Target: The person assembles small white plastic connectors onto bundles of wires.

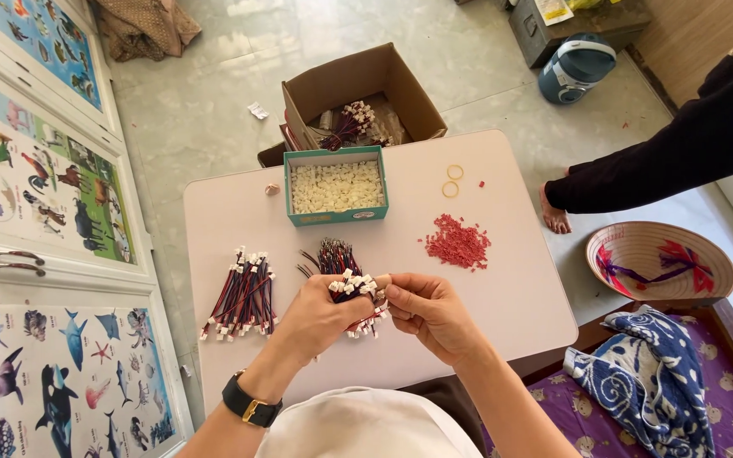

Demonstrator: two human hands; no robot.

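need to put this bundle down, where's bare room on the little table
Bare patches on the table: the right side between the red bead pile and the right edge, and the far left corner beside the teal box. The middle is crowded: the loose wire bundle and both hands, left hand and right hand, around the held bundle.

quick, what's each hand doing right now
Left hand: closed around a bundle of wires with white connectors.
Right hand: fingers pinching that bundle's connector end.
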